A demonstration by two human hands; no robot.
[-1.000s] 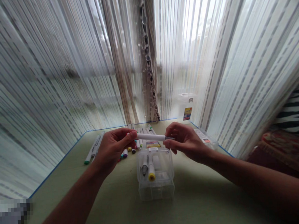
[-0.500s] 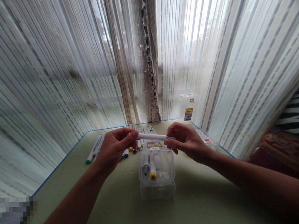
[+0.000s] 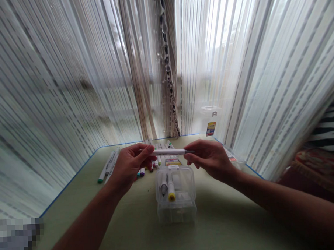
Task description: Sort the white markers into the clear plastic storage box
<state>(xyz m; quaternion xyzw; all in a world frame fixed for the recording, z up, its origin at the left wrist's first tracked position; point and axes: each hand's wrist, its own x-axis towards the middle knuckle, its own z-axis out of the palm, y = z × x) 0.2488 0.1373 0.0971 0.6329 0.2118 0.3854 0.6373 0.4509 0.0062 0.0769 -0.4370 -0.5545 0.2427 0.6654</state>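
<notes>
A white pen point(image 3: 169, 152) is held up level between the two hands, seen over the tabletop just past the far side of a clear box. The left hand point(image 3: 131, 159) pinches its left end between thumb and fingers. The right hand point(image 3: 208, 158) has its thumb and fingers curled round the grey right end; whether they press on it I cannot tell. The pen's white middle shows between the hands.

Nearer than the pen, the clear box point(image 3: 176, 213) sits upright on the green tabletop point(image 3: 127, 230), between the forearms and apart from both. At its top are a grey-tipped pen point(image 3: 164, 187) and a yellow-ended marker point(image 3: 171, 193), side by side; whether they lie in or on it is hard to tell. Tabletop runs on both sides of the box and toward the near side, giving room up to each forearm.

Behind the left fingers, a loose bunch of markers point(image 3: 159, 158) crowds the middle of the table toward the far edge. More markers point(image 3: 107, 166) lie left of the left hand, near the blue table edge point(image 3: 75, 175). Past the right hand, a clear container point(image 3: 239, 160) lies near the right edge, partly hidden. Curtains point(image 3: 222, 63) hang close along the far side, limiting reach there.
</notes>
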